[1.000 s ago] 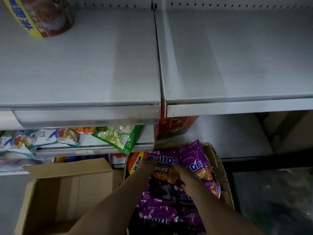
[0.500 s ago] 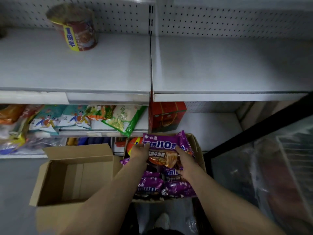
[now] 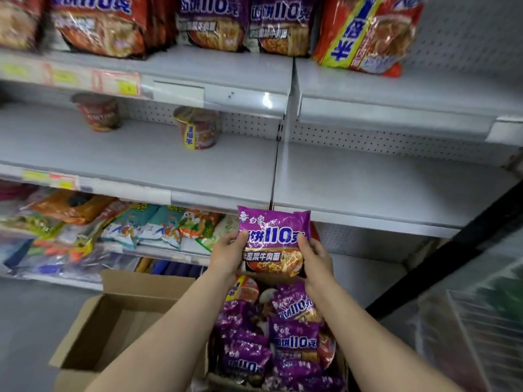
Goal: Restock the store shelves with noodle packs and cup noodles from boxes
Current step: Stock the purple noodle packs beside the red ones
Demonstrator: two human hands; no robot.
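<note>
Purple noodle pack raised from box | both hands' grip holds it | empty carton left

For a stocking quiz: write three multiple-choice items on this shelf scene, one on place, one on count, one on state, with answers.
1. Where do matching purple packs already stand?
A. top shelf
B. middle shelf
C. floor

2. How many cup noodles stand on the middle shelf?
A. none
B. two
C. five

3. How is the lifted purple noodle pack held?
A. left hand only
B. both hands
C. lying loose

A: purple packs on top shelf match it.
B: left cup and right cup.
B: left hand and right hand grip the purple noodle pack.
</note>
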